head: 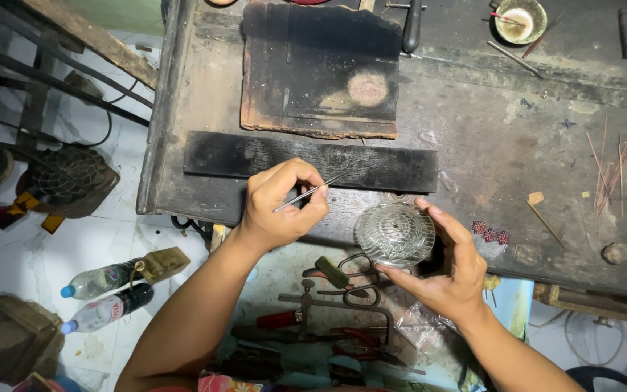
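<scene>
Above workbench (473, 145), left hand (281, 203) pinching tweezers (310, 192)

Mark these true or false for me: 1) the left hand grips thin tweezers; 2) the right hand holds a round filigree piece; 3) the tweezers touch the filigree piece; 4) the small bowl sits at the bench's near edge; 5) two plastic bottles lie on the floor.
1) True: the left hand pinches thin metal tweezers.
2) True: the right hand cradles the round filigree piece.
3) False: the tweezer tips point up and away, apart from the piece.
4) False: the small bowl sits at the far side of the bench.
5) True: two plastic bottles lie on the floor, left of the person's left arm.
</scene>
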